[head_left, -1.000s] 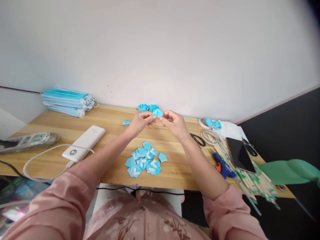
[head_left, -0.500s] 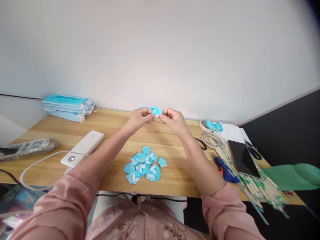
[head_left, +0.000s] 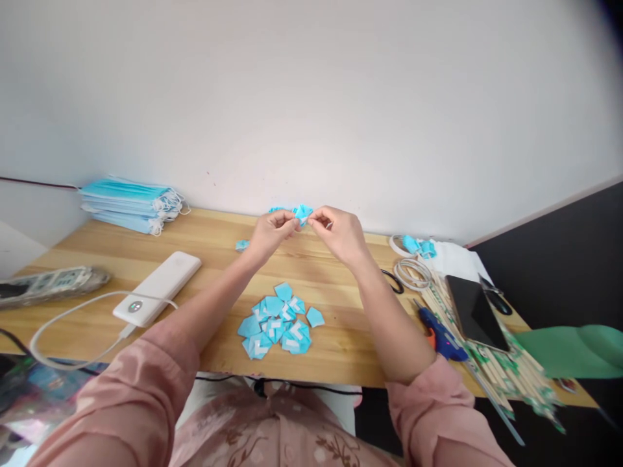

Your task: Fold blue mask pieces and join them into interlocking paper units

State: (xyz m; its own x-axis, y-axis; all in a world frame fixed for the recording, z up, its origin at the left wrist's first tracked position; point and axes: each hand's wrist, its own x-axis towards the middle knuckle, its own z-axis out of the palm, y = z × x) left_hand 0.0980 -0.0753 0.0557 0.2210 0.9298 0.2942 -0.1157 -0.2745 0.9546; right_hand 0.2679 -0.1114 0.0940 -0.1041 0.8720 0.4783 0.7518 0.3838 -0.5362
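Near the wall, a small folded blue piece with a white part is up between my two hands. My left hand pinches its left side between thumb and fingers. At its right lower edge, the thumb and fingertips of my right hand are pinched together on it. More blue material shows just behind my left hand, partly hidden. A little blue bundle lies left of my left wrist. Between my forearms, a pile of folded blue pieces with white strips lies on the wooden table.
At left are a stack of blue masks, a white power bank with a cable, and a plastic-wrapped item. At right lie tape rolls, a blue glue gun, a phone, wrapped sticks and scissors.
The piece has turned and shifted slightly left. My right hand has changed its pinch to the lower right edge. The blue bundle beside my left wrist shows more now.
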